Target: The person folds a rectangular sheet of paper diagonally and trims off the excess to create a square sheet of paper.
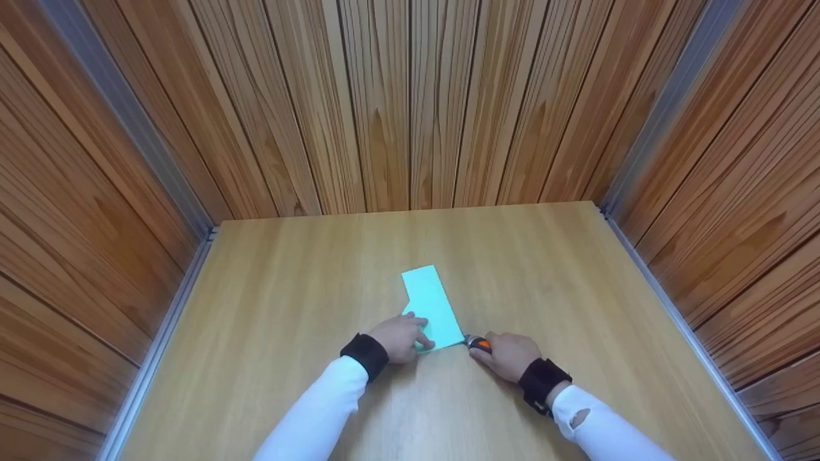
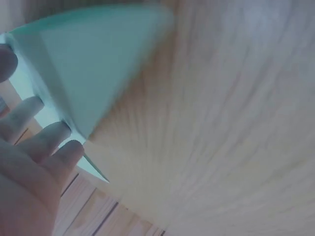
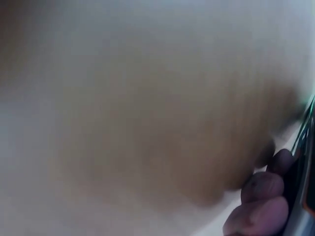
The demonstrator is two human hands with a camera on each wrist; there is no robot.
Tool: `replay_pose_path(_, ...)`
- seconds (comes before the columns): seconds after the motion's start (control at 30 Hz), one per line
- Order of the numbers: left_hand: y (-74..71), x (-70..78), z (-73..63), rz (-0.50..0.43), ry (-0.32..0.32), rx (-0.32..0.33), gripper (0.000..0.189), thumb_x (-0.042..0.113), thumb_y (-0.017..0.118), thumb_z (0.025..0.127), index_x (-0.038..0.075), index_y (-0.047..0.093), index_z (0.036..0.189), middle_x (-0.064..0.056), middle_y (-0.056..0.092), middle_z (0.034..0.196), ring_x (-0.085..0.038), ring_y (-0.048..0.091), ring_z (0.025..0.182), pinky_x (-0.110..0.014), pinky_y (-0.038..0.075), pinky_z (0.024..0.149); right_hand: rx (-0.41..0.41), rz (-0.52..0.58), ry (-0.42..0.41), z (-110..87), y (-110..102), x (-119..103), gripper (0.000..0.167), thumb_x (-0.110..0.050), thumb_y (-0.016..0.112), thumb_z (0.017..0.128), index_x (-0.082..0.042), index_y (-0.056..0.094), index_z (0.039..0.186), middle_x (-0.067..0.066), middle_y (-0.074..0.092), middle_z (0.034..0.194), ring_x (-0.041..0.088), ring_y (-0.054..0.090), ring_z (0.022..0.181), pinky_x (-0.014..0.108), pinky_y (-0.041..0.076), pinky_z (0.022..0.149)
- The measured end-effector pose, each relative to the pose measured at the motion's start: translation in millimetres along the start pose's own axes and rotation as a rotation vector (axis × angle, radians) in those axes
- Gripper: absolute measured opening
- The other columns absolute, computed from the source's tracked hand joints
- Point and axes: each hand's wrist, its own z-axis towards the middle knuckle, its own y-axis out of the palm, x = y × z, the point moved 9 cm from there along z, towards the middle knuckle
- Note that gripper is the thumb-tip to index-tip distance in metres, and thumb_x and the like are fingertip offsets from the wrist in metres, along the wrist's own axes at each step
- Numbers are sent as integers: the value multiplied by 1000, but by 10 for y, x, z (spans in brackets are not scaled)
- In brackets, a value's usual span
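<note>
A turquoise sheet of paper lies on the table, its left edge stepped inward. My left hand rests on its lower left part, fingers extended over it. In the left wrist view, the fingers of the left hand touch the paper along a crease, and a broad flap of paper spreads toward the camera. With curled fingers, my right hand grips a utility knife with an orange and dark handle. Its tip meets the paper's lower right corner. The right wrist view shows only part of the handle.
The wooden table is bordered by wood-panelled walls at the back and both sides. Grey metal rails run along the table's side edges.
</note>
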Motion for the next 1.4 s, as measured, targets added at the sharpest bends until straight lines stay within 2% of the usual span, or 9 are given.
replay_pose_path(0.13,-12,-11,55,-15,21,55,31,12,62,106,20,83,127,-9,65,155,-34,52,154,-47,39,130,-1,-4,24,-47,35,-67,44,-50,70,104,-7,67,99,2,54,72,19,50,64,33,34,60)
replay_pose_path(0.3,10,15,146,-2,-42,127,37,21,63,110,18,68,146,-8,70,142,-27,64,132,-42,54,115,-17,-5,36,-38,50,-89,44,-51,69,104,-7,67,101,2,54,72,20,50,64,33,34,61)
replay_pose_path(0.37,27,7,167,-4,-99,128,49,29,65,110,20,57,158,-10,63,149,-30,60,134,-43,55,113,-1,-17,24,-31,33,-109,44,-51,69,104,-7,68,101,3,56,72,20,51,63,34,36,60)
replay_pose_path(0.5,51,-3,170,-19,-172,116,68,39,66,108,14,44,167,-19,45,168,-39,46,153,-49,46,123,26,-47,-9,-34,13,-129,45,-50,70,103,-5,68,99,5,59,71,22,54,61,36,39,57)
replay_pose_path(0.63,47,-42,134,-29,-231,85,72,44,62,109,8,40,168,-25,33,175,-43,30,164,-51,35,132,20,-61,-20,-23,-2,-100,45,-50,69,103,-5,67,98,5,55,69,22,51,61,35,36,56)
replay_pose_path(0.7,29,-49,111,-30,-244,76,72,45,62,109,7,42,167,-26,32,175,-43,29,165,-52,33,132,9,-62,-14,-17,-16,-73,44,-50,69,104,-6,66,97,4,53,69,22,50,61,34,34,57)
replay_pose_path(1.03,28,-28,110,-32,-244,76,69,47,62,109,8,47,165,-26,36,174,-44,31,164,-53,35,131,-36,-66,-35,26,3,-55,47,-52,67,105,-5,68,103,4,55,71,20,51,63,33,37,59)
replay_pose_path(1.27,25,-10,121,1,-229,102,64,45,57,112,9,47,165,-26,38,172,-44,34,163,-53,36,130,-32,-92,-10,41,-47,-19,45,-50,69,104,-6,68,104,5,57,72,21,51,63,34,36,59)
replay_pose_path(1.4,22,-17,105,22,-232,102,63,44,59,112,8,49,163,-27,41,170,-45,37,161,-53,38,129,-32,-69,-23,70,-11,-51,46,-50,68,104,-4,69,106,6,59,73,22,54,64,36,41,59)
